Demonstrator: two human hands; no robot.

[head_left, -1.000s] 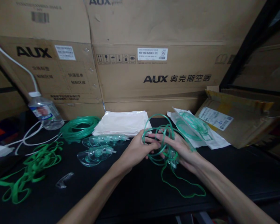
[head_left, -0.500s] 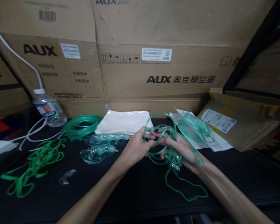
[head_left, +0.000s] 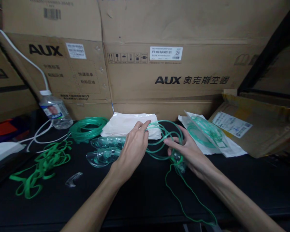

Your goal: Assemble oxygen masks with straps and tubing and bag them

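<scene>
Loops of thin green tubing [head_left: 169, 121] stretch between my two hands above the black table. My left hand [head_left: 136, 141] has its fingers closed on the left side of the loops, back of the hand upward. At the other side, my right hand [head_left: 187, 148] grips the tubing between thumb and fingers. Below the right fingers hangs a clear green oxygen mask [head_left: 177, 158], partly hidden by that hand. Its thin green elastic strap [head_left: 166, 180] dangles toward the table's front edge. More clear masks [head_left: 102, 157] lie just left of my left hand.
Behind are a white pouch stack [head_left: 128, 124] and a green tubing coil [head_left: 87, 130]. Left lie green straps [head_left: 47, 161], a clear plastic piece [head_left: 74, 179] and a bottle [head_left: 56, 112] with a white cable. Right are packed tubing [head_left: 207, 132] and a cardboard box [head_left: 253, 129].
My hands have moved apart, spreading the tubing loops between them. My left hand has turned its back upward and shifted left. The strap hangs lower, and the view has shifted slightly.
</scene>
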